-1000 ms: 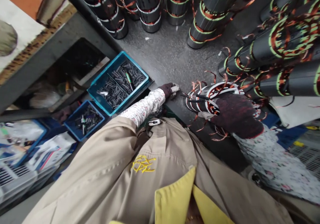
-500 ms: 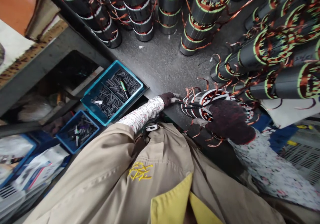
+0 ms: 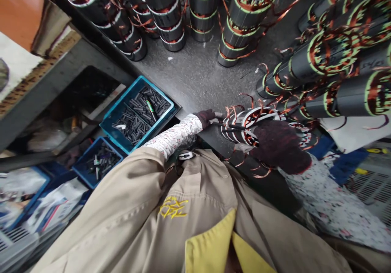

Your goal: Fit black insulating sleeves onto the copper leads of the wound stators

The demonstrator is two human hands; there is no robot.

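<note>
A stator core [image 3: 238, 126] with white end rings and loose copper wires lies at the bench edge in front of me. My right hand [image 3: 279, 147], in a dark glove, is closed around its right end, the thumb at the near side; the back of the hand hides most of the fingers. My left hand [image 3: 208, 117], gloved with bare fingertips, is just left of the core. Its fingers are pinched on the end of a thin black strip [image 3: 233, 126], which runs across the core toward my right hand and looks paler at that end.
Several stacks of wound stators [image 3: 240, 37] stand at the back and right, copper leads sticking out. A teal bin [image 3: 106, 120] of short black pieces and a smaller blue bin [image 3: 80, 165] stand at left, below a metal shelf [image 3: 39, 77]. A white sheet [image 3: 351, 134] lies at right.
Both hands stay nearly in place at the core. My left hand has shifted slightly, and the strip's pale end shows a little differently. The whole view has moved a little.
</note>
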